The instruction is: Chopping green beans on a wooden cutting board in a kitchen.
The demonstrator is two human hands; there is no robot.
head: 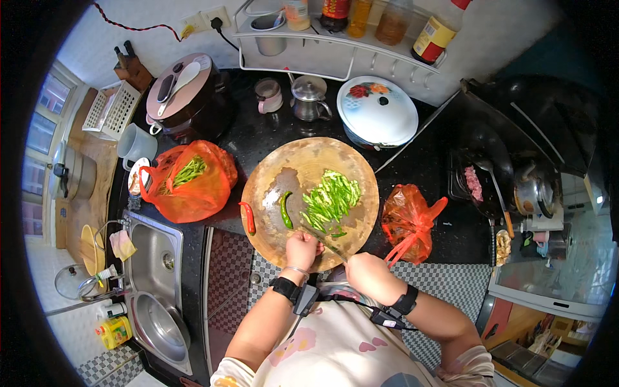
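My right hand (371,275) is closed around the handle of a kitchen knife (331,246), whose thin blade points up and left over the round wooden chopping board (271,162). Beside the blade's far end, my left hand (301,249) has its fingers curled; whether they pinch anything is hidden. A heap of sliced green pepper (333,196) lies on the board's right half, with a few pieces near the blade. One whole green chili pepper (286,210) rests left of the heap. Against the board's left rim lies a red chili pepper (248,218).
Red plastic bags stand on both sides, the left one (193,205) holding green beans and the right one (410,225) tied. Behind are an enamel lidded pot (377,109) and a metal pitcher (309,99). A wok (488,188) with meat is at right, a steel sink (157,242) at left.
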